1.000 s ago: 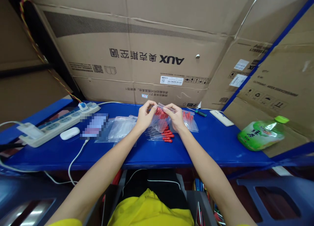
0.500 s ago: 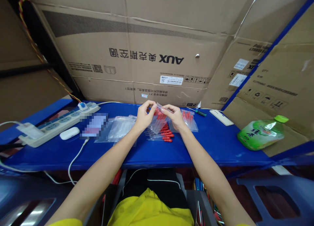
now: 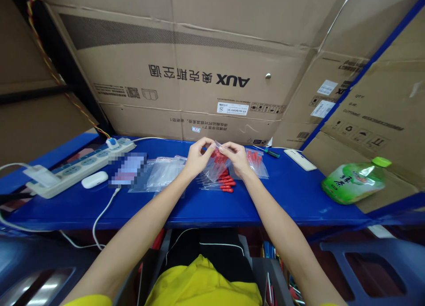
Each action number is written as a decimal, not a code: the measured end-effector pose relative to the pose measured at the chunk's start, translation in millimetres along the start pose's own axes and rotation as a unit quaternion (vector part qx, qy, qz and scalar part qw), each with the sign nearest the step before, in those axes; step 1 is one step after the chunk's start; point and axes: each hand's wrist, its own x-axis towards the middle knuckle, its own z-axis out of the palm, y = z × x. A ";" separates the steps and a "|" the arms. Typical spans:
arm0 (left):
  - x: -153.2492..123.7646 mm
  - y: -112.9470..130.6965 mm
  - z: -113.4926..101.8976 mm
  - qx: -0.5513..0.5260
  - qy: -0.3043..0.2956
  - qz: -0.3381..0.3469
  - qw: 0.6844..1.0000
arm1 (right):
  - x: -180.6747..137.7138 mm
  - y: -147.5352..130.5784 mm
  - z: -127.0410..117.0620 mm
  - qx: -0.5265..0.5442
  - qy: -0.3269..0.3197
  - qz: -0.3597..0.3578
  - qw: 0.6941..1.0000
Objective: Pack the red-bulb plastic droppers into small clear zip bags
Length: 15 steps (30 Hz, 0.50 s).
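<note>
A clear bag (image 3: 211,172) of red pieces (image 3: 219,157) is held over loose red-ended rods (image 3: 227,182).

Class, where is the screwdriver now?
In the head view, the screwdriver lies on the table, right of the right hand, its handle between a filled bag and the white slab.

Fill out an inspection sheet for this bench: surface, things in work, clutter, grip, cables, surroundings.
Surface: flat blue tabletop.
Things in work: clear plastic bag, red ends showing through; loose thin red-ended sticks below; filled clear bag right; flat clear bags left.
Clutter: white rounded case, pixelated rectangular phone, green-handled screwdriver, white rectangular device, green bottle.
Grip: left hand and right hand both pinch the first bag's upper part.
Cables: white cable over front edge; red-and-yellow twisted wire; white power strip.
Surroundings: brown cardboard panels, upside-down AUX print.
</note>
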 end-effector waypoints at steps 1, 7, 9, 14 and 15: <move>0.3 0.0 -0.2 -0.007 0.002 -0.004 1.000 | -0.3 -0.6 0.5 0.000 -0.001 0.001 1.000; 2.7 -1.6 -2.4 -0.036 0.025 -0.017 0.999 | -1.5 -4.5 3.1 0.011 -0.019 0.019 1.000; 3.3 -3.2 -3.3 -0.017 0.029 -0.013 0.999 | -1.2 -5.0 2.9 0.020 -0.020 0.027 0.999; 3.3 -8.8 -2.8 0.015 -0.008 -0.020 1.000 | 0.6 -3.0 0.4 0.029 -0.019 0.046 0.998; 3.1 -9.9 -2.3 0.014 -0.018 -0.023 0.999 | 0.9 -2.3 -0.1 0.029 -0.019 0.054 0.998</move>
